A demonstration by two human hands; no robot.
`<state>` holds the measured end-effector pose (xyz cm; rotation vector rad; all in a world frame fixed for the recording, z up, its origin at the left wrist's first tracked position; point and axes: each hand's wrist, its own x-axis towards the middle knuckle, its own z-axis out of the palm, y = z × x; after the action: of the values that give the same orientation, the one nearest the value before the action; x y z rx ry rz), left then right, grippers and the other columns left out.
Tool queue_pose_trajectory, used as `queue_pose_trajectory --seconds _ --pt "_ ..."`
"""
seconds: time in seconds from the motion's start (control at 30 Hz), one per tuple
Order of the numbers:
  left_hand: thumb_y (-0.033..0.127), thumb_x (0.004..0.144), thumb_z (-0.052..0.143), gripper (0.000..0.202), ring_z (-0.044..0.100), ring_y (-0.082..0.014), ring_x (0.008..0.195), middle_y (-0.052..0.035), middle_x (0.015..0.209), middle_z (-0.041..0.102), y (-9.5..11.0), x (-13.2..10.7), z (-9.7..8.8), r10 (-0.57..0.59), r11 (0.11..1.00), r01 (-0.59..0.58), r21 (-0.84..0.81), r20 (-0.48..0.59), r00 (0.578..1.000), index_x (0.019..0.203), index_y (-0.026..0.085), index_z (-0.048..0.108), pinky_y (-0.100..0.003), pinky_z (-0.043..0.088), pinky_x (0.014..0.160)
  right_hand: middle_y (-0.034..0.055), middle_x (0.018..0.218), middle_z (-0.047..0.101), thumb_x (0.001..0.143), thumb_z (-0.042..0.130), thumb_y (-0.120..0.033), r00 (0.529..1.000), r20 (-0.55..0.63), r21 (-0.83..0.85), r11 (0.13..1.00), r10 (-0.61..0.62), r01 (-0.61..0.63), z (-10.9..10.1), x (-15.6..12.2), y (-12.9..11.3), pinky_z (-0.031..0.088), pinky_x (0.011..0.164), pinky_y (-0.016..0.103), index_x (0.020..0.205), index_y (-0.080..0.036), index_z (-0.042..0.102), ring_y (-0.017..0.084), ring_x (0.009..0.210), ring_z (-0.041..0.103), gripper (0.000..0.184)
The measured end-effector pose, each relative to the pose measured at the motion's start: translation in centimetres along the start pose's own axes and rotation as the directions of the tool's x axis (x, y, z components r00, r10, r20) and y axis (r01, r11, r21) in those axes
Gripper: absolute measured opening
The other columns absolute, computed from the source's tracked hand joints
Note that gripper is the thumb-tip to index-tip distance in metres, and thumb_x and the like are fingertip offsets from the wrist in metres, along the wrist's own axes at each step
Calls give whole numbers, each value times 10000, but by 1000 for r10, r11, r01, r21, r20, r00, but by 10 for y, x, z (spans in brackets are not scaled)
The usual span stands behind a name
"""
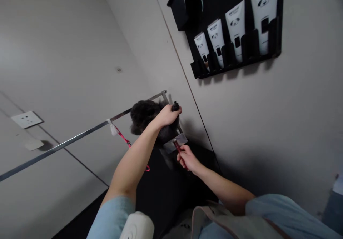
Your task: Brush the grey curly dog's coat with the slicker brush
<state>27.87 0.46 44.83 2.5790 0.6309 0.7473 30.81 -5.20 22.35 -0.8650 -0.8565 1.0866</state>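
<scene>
A small black, curly-haired dog (146,116) stands on a black table (160,189) in the middle of the view. My left hand (167,114) is closed around a tuft of the dog's black fur, perhaps its tail, and lifts it. My right hand (187,158) grips the red handle of a slicker brush (177,143), whose grey pad rests against the dog's hind part. A red leash (123,138) runs from the dog up to a metal bar.
A metal grooming arm (80,136) crosses from lower left to the dog. On the right wall hangs a black rack (235,64) with several white tubes. A wall socket (26,119) sits at the left. A white device (138,226) lies near my left sleeve.
</scene>
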Motion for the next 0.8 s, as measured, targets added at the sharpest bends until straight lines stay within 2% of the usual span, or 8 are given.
queue_pose_trajectory --seconds 0.07,0.17,0.27,0.4,0.53,0.6,0.73,0.8 --pt "291 730 554 171 551 -173 651 -25 607 579 0 3 0 1 1000 -1 -22 -18 1000 690 140 623 -294 426 642 -59 659 608 741 561 -321 999 -34 79 997 -20 22 -17 -13 -6 345 365 161 903 -231 403 79 436 513 244" --pt "289 734 577 165 542 -172 626 -21 564 555 2 8 3 -14 998 11 -54 -50 999 655 148 609 -295 420 631 1 727 649 745 572 -334 995 84 149 988 -62 49 -33 -26 -26 479 538 241 883 -204 473 124 591 619 214" --pt "305 744 588 189 528 -166 603 -18 537 536 3 13 6 -18 998 15 -57 -62 998 640 148 606 -293 413 618 -12 730 623 737 640 -297 949 177 -63 960 -260 274 -36 -19 -52 483 639 275 949 -200 539 119 627 598 254" --pt "331 764 571 229 500 -149 577 -24 554 545 0 20 3 -10 999 7 -43 -86 996 642 143 619 -289 397 604 0 755 627 777 610 -223 817 254 -524 636 -519 567 -33 17 -90 464 676 290 854 -200 618 131 676 576 81" --pt "346 806 504 291 500 -141 590 -53 634 598 -1 26 -6 -60 996 52 -66 -130 990 641 143 630 -288 396 613 48 875 667 814 574 -213 561 297 -619 292 -773 729 -34 43 -111 481 779 332 865 -207 650 170 812 613 92" --pt "358 820 481 315 511 -142 610 -67 678 621 2 28 -8 -87 992 75 -101 -130 988 658 139 641 -288 402 623 49 879 673 820 581 -231 486 280 -619 231 -828 750 -32 46 -110 489 789 332 879 -216 653 172 821 620 95" --pt "366 804 516 301 502 -140 602 -59 661 616 9 26 -6 -28 997 24 -79 -44 999 672 131 652 -286 393 612 11 730 679 815 590 -239 661 212 -652 399 -720 644 -27 50 -106 513 665 299 854 -219 649 150 653 626 73" --pt "378 804 521 309 502 -140 592 -54 645 608 8 24 -6 -38 993 36 -109 -23 999 671 131 649 -285 394 605 18 749 693 814 592 -256 634 176 -675 377 -753 635 -28 49 -106 521 674 309 869 -222 651 158 660 636 88"
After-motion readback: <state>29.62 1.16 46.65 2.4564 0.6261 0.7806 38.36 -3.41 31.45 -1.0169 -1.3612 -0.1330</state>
